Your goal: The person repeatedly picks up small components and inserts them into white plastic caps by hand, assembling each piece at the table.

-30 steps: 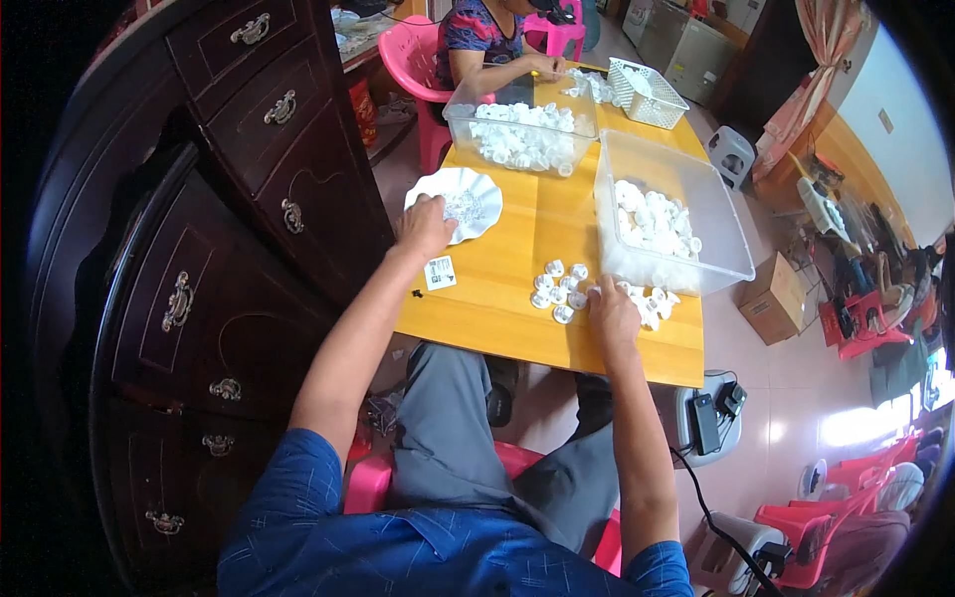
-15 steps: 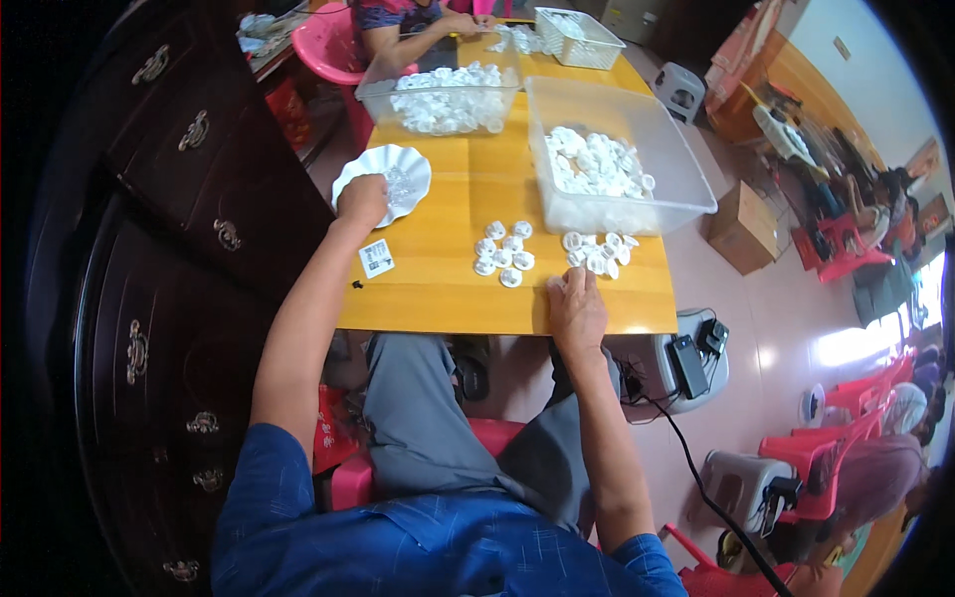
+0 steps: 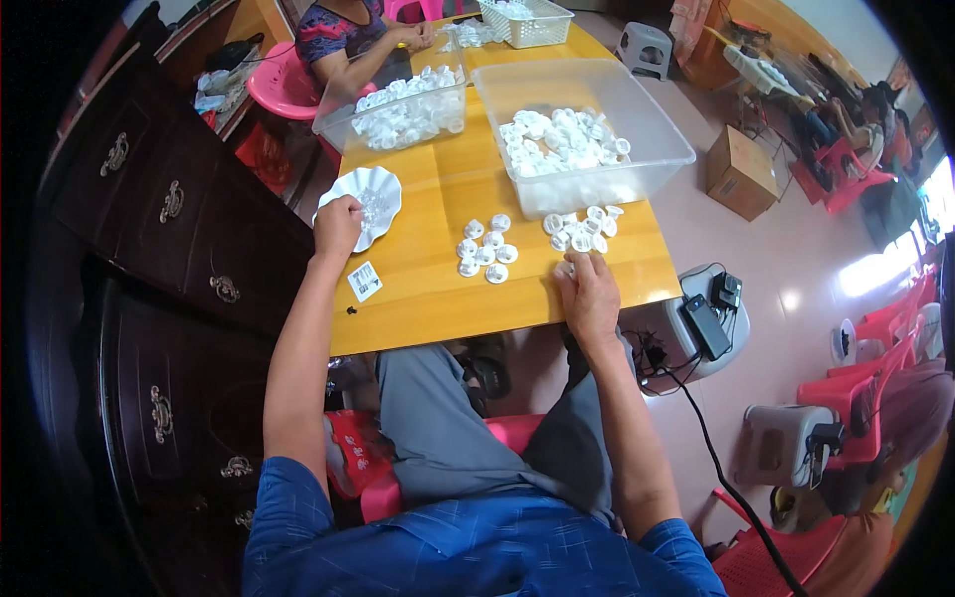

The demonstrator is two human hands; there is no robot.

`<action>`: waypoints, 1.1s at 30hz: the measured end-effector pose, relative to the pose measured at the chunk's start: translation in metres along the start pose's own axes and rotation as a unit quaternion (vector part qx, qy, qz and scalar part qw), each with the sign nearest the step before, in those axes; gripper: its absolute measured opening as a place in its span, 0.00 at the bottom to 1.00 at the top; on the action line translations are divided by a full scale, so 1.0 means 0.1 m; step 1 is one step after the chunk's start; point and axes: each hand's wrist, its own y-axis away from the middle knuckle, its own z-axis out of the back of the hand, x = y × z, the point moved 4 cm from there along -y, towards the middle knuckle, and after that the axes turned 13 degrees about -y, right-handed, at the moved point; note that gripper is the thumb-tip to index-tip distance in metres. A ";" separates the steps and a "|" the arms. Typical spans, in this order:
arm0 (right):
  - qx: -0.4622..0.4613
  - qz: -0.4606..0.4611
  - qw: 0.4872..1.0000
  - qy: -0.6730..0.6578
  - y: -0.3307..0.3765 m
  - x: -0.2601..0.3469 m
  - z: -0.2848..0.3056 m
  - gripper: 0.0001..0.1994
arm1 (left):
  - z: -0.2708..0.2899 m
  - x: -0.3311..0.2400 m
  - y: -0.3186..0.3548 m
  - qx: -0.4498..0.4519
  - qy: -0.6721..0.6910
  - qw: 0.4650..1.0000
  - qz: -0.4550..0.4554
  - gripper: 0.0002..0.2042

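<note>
The right grip (image 3: 592, 297) lies just inside the near edge of the worktop (image 3: 428, 313), toward the near right corner, its fingertips bunched down at a white piece (image 3: 564, 269); whether they pinch it I cannot tell. The left grip (image 3: 338, 224) is curled over the near side of a scalloped white plate (image 3: 386, 186) at the left edge, with small clear bits (image 3: 376, 207) lying in the plate; its fingertips are hidden, so I cannot tell if it pinches any.

Near the near left corner sit a small black item (image 3: 351, 310) and a white printed label (image 3: 364, 282). Yellow wood shows from the label across to a loose group of 8 white pieces (image 3: 484, 256), leaving open room between the 2 hands along the near edge. Another group (image 3: 582, 234) lies right of these, just beyond the right fingertips, beside a translucent tub (image 3: 647, 129) of white pieces whose rim reaches past the right edge in this view.

A gray stool (image 3: 731, 348) bearing black adapters (image 3: 704, 326) stands off the near right corner; a dark cabinet (image 3: 139, 259) closes in the left side. Beyond the plate, a clear tub (image 3: 343, 129) holds more white pieces. Off the right edge, a cardboard box (image 3: 744, 174) rests on the tiled floor (image 3: 786, 323). Toward the far end are a co-worker (image 3: 328, 38) and a white basket (image 3: 537, 32).
</note>
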 end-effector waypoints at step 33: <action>0.084 -0.238 0.826 -0.504 0.80 0.30 0.20 0.09 | 0.46 -2.66 1.02 0.076 0.344 0.926 -0.139 0.03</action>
